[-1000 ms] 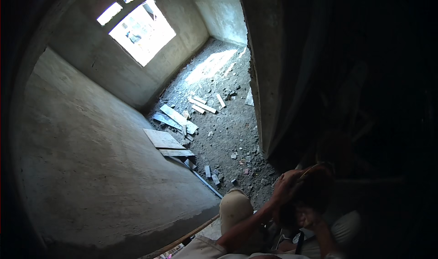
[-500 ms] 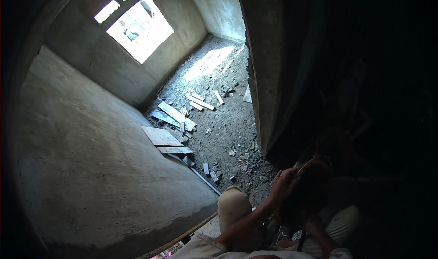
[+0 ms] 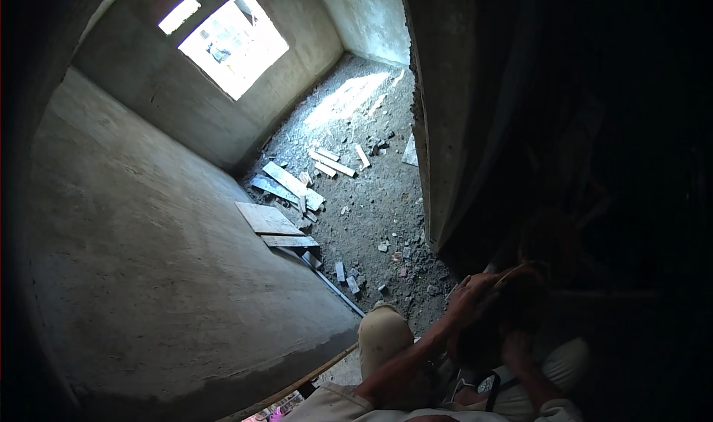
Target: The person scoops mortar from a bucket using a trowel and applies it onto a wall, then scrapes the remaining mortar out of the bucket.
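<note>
In the dim lower right, a dark, rounded, basin-like thing (image 3: 479, 342) sits between my knees; its kind is hard to make out in the shadow. My left hand (image 3: 472, 297) grips its upper edge, fingers bent over it. Against its near right side is my right hand (image 3: 516, 348), whose fingers are lost in the dark. My left knee (image 3: 384, 336) in pale trousers is raised beside the left forearm.
A plastered wall (image 3: 163, 258) runs along the left. Boards (image 3: 271, 221), wood offcuts (image 3: 334, 162) and rubble lie on the dirt floor (image 3: 371, 206). A bright window opening (image 3: 234, 43) is at the back; a wall end (image 3: 442, 125) stands at centre right.
The view has shifted slightly. My right hand has moved up a little against the dark thing; my left hand keeps its hold on the edge.
</note>
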